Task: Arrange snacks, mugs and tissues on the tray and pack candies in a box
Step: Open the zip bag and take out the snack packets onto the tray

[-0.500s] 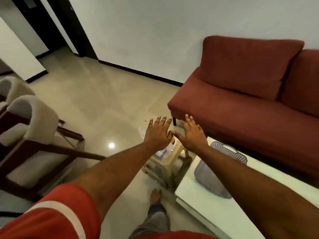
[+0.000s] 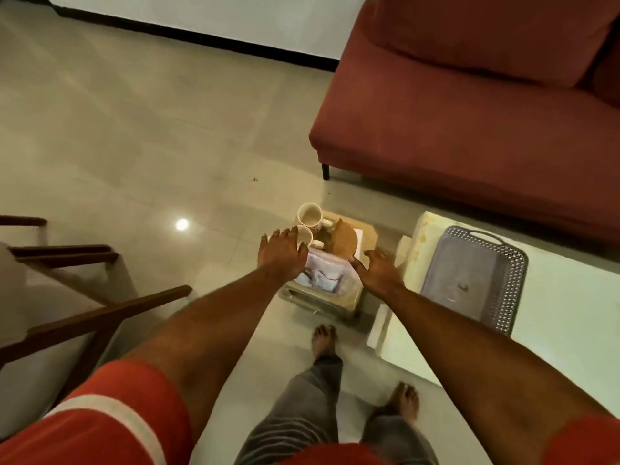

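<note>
Evidently the task stood at its opening step, the gathering of items from a low stool [image 2: 339, 298] in front of the person. Both hands were spread wide and held nothing: the left hand [image 2: 281, 255] hovered over the near mug [image 2: 306, 233], and the right hand [image 2: 379, 268] hung just beside a clear plastic pack [image 2: 323, 275] lying between the two hands. A second mug [image 2: 309, 214] stood beyond the left fingertips, and a round woven piece [image 2: 344, 239] leaned beyond the pack. The tray [image 2: 473, 281] lay bare on the white table [image 2: 570, 317] to the right of the right hand. Whether the pack held tissues or snacks could not be told. The next move probably called for closing both hands on the pack, then carrying it rightward to the tray.
</note>
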